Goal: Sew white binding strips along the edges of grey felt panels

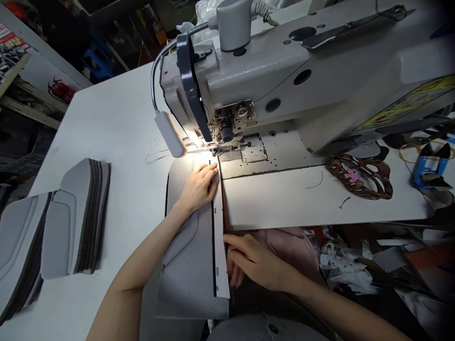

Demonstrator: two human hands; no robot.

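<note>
The broad white worktable [117, 113] carries a big pale-grey metal sewing machine [337, 61] ahead of you and to your right. Stacked grey padded pieces with dark edges [60, 237] sit well to your left. Between them, the long grey woven fabric panel [192, 265] lies in front of you, its long axis running from the machine's needle area back towards your body. Your hands are apart: your left hand [199, 185] rests on its far end, fingers spread low, and is the nearer to the needle; your right hand [259, 263] is at the right edge, closer to you, but whether it pinches that edge can't be told. The narrow white slotted strip [219, 246] follows that edge, lined up with the small dark metal presser foot [214, 151].
</note>
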